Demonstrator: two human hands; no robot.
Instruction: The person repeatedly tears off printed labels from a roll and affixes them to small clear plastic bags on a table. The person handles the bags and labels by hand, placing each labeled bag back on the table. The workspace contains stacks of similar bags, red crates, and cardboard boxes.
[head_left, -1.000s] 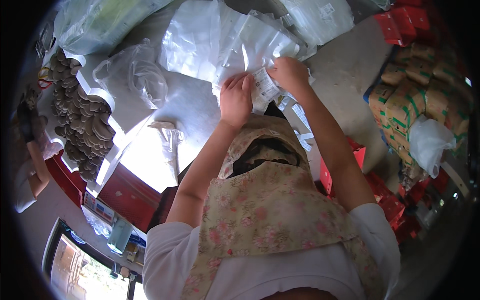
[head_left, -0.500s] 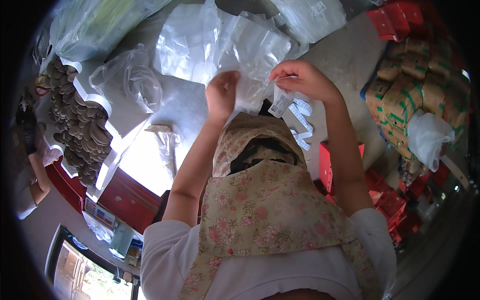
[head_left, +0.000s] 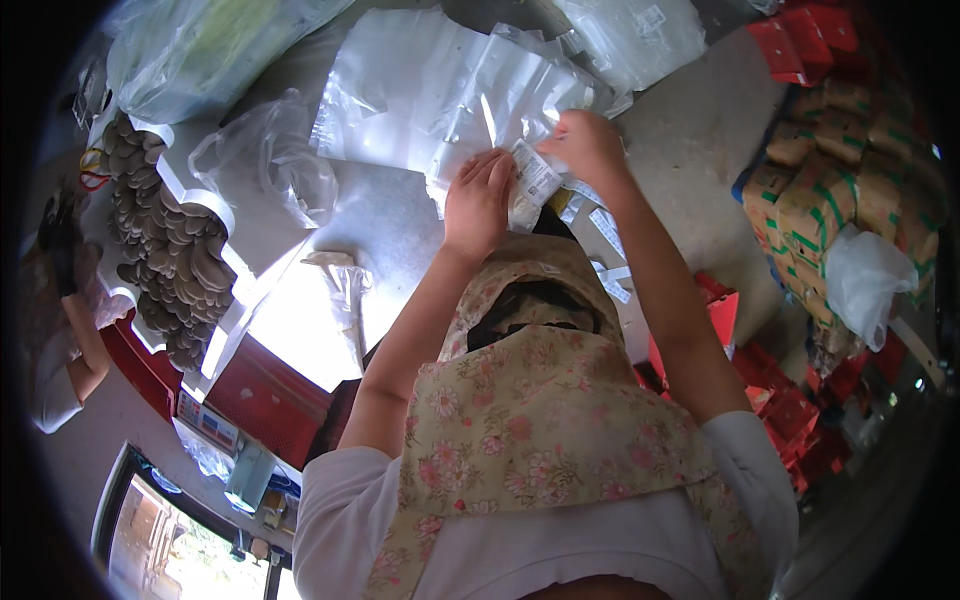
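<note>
My left hand (head_left: pixel 478 205) and my right hand (head_left: pixel 590 150) meet over a grey table (head_left: pixel 400 235), just in front of a heap of clear plastic bags (head_left: pixel 440 90). Between them is a small white label (head_left: pixel 530 185) with dark print. The right hand pinches its upper edge, and the left hand's fingers hold its left side. The label lies against the edge of a clear bag. Several loose white label strips (head_left: pixel 605 228) lie on the table just below my right hand.
White trays of grey oyster mushrooms (head_left: pixel 165 250) line the left side. A floral cloth (head_left: pixel 540 420) covers my head and shoulders below the hands. Brown and green cartons (head_left: pixel 820 190) and red boxes (head_left: pixel 800 45) stand on the right. Another person (head_left: pixel 60 330) is at the far left.
Half a second ago my hands were apart, the right one carrying the label. They have come together, and both now hold the label at the bag's edge.
</note>
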